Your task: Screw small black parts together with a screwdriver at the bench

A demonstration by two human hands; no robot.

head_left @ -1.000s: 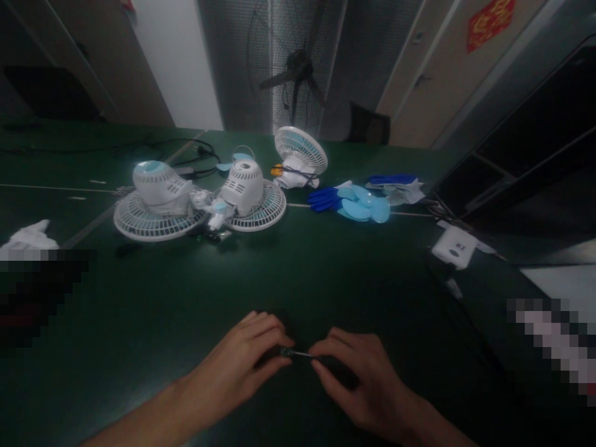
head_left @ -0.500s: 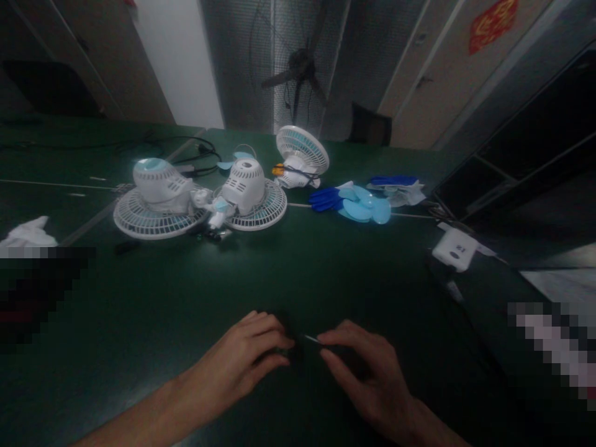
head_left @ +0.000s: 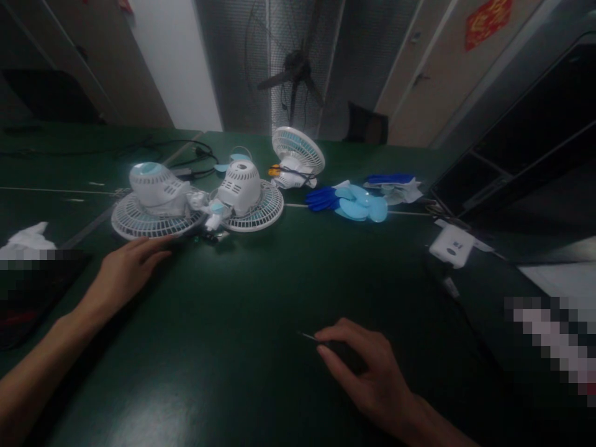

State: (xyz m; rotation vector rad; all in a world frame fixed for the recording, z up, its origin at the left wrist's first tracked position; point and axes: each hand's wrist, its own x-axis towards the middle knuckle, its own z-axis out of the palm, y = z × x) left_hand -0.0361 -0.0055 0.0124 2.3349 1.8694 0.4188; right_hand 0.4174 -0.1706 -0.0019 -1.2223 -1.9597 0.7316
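Note:
My right hand [head_left: 367, 366] is closed around a screwdriver [head_left: 310, 337]. Its thin metal shaft points left over the dark green table [head_left: 242, 298], and the dark handle is mostly inside my palm. Farther left, my left hand [head_left: 133, 267] reaches out with fingers extended and thumb apart. Its fingertips lie at the front edge of a white fan [head_left: 161, 192] resting grille down; whether they touch the grille or only the table I cannot tell. Beside that fan lies a second white fan [head_left: 242, 189], also on its grille, with small dark parts [head_left: 212, 238] in front of it.
Behind, a third fan [head_left: 298, 155] leans with its cord bundled. Right of it are blue gloves [head_left: 322, 198] and light-blue fan blades [head_left: 361, 203]. A white box [head_left: 451, 246] stands at the right, white cloth [head_left: 28, 239] at the left, black cables [head_left: 186, 149] at the back.
My left hand has moved from beside the screwdriver tip, far left and forward to the left fan. The right hand stays nearly in place with the screwdriver. The view has shifted slightly.

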